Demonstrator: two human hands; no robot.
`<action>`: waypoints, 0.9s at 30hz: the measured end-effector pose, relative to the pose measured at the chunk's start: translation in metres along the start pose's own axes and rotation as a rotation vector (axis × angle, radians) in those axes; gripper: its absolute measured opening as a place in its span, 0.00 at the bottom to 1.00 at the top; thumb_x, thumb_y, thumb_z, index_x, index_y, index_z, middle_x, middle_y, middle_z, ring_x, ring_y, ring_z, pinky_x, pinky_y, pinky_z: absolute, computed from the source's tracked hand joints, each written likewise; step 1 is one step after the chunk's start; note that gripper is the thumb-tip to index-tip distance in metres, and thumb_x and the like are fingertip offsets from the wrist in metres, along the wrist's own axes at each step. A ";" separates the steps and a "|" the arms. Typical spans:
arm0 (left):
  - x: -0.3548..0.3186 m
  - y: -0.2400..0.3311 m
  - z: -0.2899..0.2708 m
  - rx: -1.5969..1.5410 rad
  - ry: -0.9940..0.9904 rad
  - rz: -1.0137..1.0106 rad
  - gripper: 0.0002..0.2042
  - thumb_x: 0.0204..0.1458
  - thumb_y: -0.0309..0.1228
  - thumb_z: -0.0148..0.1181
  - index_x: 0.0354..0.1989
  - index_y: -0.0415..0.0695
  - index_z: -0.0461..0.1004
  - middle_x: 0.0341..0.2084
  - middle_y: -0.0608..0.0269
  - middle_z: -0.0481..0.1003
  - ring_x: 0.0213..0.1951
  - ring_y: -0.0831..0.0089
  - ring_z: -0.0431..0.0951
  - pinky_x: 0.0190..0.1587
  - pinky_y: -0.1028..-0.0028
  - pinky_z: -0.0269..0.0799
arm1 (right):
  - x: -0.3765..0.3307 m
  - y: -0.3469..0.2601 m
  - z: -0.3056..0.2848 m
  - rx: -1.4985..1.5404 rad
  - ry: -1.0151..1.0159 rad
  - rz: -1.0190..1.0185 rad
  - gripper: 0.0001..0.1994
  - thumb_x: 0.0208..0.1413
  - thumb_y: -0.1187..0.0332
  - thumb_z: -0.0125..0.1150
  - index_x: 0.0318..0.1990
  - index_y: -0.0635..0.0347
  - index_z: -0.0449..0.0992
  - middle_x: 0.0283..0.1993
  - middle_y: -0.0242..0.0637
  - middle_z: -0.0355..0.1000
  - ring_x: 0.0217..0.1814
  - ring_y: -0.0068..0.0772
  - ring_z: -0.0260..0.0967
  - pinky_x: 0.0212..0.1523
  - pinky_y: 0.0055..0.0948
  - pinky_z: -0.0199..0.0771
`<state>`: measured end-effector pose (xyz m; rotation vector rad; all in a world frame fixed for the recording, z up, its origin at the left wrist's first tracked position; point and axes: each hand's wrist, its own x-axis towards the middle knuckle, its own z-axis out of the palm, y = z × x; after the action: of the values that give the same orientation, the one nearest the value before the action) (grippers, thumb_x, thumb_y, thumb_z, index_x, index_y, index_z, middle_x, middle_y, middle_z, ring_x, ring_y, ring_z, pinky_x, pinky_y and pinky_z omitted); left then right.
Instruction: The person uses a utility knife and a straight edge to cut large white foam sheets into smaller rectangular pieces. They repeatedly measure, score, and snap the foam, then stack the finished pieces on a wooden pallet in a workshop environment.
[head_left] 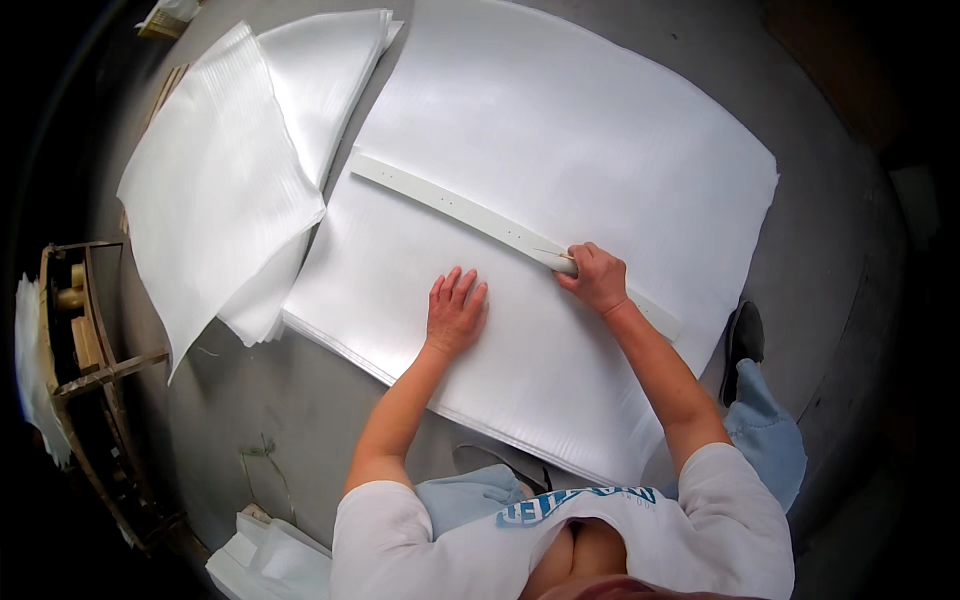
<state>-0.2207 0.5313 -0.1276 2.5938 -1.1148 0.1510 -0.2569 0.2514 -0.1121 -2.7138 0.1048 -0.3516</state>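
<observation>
While the left hand (455,312) lies spread flat on the white foam sheet (560,150) just below the long white straightedge (450,203), the right hand (597,278), gripping a small blade against that straightedge, should probably cut steadily along it.

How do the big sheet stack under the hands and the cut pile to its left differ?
The big stack lies flat and squared, while the cut pile is fanned and skewed, one sheet's corner lifting. The big stack is far wider than the cut pile. The big stack carries a white straightedge and both hands, left hand flat, right hand gripping a thin tool; the cut pile carries nothing. Both are white ribbed foam-like sheets.
</observation>
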 end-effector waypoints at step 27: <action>0.011 -0.004 0.011 -0.002 0.051 0.065 0.19 0.49 0.32 0.59 0.52 0.49 0.69 0.56 0.58 0.65 0.60 0.53 0.62 0.60 0.50 0.56 | 0.002 0.009 -0.006 -0.001 -0.117 0.139 0.19 0.40 0.57 0.73 0.39 0.51 0.76 0.36 0.31 0.75 0.33 0.36 0.75 0.31 0.32 0.75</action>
<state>-0.2102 0.5225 -0.1369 2.5383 -1.1807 0.2292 -0.2569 0.2411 -0.1102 -2.7019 0.2582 -0.1516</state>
